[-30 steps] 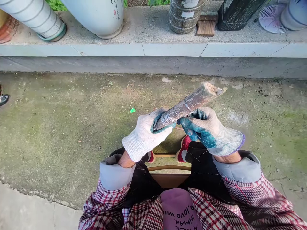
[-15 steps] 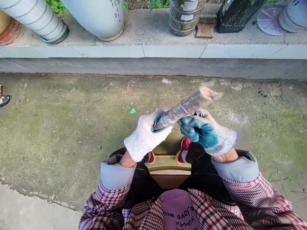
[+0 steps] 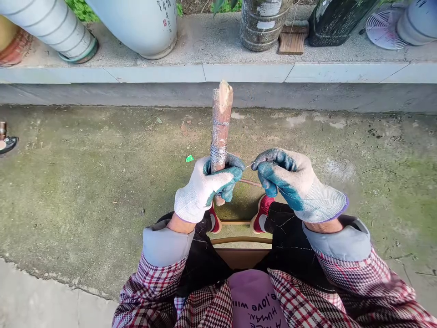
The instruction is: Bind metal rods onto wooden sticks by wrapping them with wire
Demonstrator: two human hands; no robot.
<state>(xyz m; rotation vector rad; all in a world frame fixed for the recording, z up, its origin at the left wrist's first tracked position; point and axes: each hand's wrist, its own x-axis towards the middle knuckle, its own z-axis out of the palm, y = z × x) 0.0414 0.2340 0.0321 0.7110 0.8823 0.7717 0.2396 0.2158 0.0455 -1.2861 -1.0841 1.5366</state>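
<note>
While the gloved left hand (image 3: 208, 184) closes its fingers snugly around the lower part of a wooden stick (image 3: 221, 134), the thumb and forefinger of the gloved right hand (image 3: 293, 182) meet in a narrow pinch on a fine strand (image 3: 248, 166), which shows in the small gap between the two hands. The right hand's other fingers curl in toward the palm, well clear of the wood.

The stick stands in the left grip with its long axis running almost straight away from the body, its far end leaning slightly to the right. That end, pale and splintered, points toward the ledge; a short, blunt butt pokes out on the near side of the left fingers. Just beyond them, silvery wire (image 3: 218, 154) lies around the bark in a dense band of turns, with a narrower ring farther along.

Left of the left fingers, a small green scrap (image 3: 189, 158) lies on the mossy concrete ground (image 3: 102, 182). Nearer the body than both hands are red shoes (image 3: 262, 212). Well beyond the fingertips, the ledge (image 3: 205, 36) carries a pale vase (image 3: 139, 27) and a dark, ridged container (image 3: 262, 27).
</note>
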